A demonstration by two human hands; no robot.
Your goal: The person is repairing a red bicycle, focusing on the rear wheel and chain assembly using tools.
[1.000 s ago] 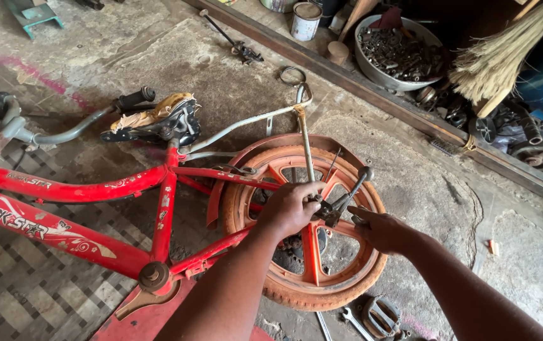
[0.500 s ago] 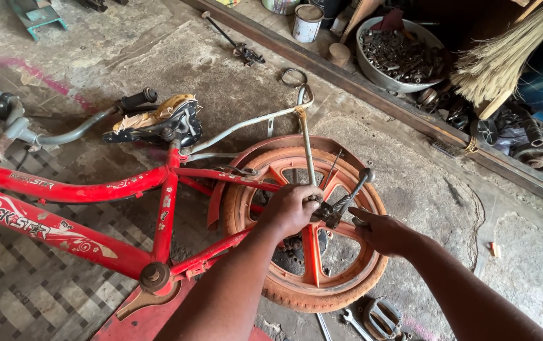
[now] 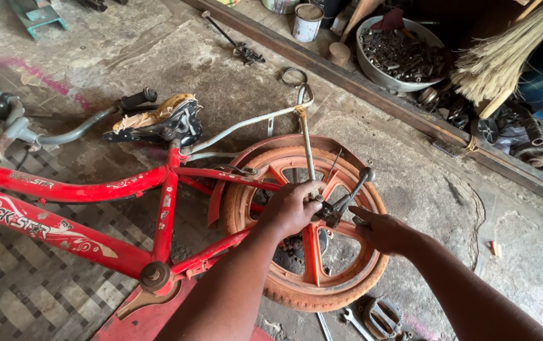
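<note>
Orange spoked wheel (image 3: 312, 265), metal wrench (image 3: 349, 197)

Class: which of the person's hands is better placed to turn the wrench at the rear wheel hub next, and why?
Probably the right hand: it lies by the wrench handle. The left hand has its grip at the hub of the rear wheel.

a red bicycle (image 3: 82, 208) lay on the concrete floor (image 3: 410, 189). left hand (image 3: 293, 208) gripped the rear wheel (image 3: 322, 284) hub; right hand (image 3: 382, 230) held a wrench (image 3: 350, 192) beside it.
</note>
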